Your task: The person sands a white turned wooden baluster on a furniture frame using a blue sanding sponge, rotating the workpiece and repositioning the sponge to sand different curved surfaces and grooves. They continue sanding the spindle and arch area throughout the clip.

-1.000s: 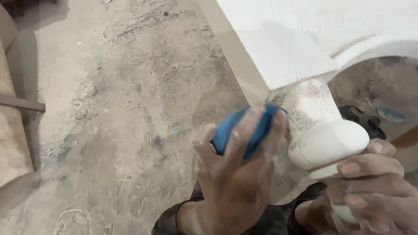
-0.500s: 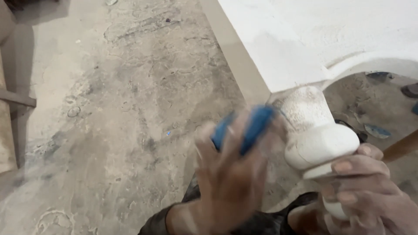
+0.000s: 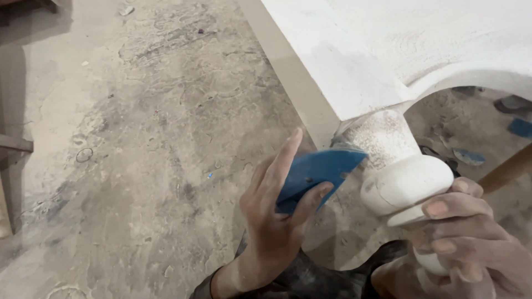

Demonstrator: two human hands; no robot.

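My left hand (image 3: pixel 277 221) grips a folded blue sanding sheet (image 3: pixel 317 174) and presses its tip against the upper neck of a white turned furniture leg (image 3: pixel 396 166). The leg is dusty, with a rounded bulge below the neck, and it joins the corner of a white-primed piece of furniture (image 3: pixel 388 50) above. My right hand (image 3: pixel 471 238) wraps around the lower part of the leg, under the bulge, fingers closed on it.
Below lies a dusty grey concrete floor (image 3: pixel 138 138) with scuff marks. A wooden piece (image 3: pixel 11 144) shows at the left edge. At the right, under the arched edge, are blue scraps (image 3: pixel 521 127) and a brown wooden stick (image 3: pixel 507 171).
The blue sanding sheet has shifted up and right along the leg, from beside the bulge to the neck near the furniture corner. My right hand has kept its hold on the leg.
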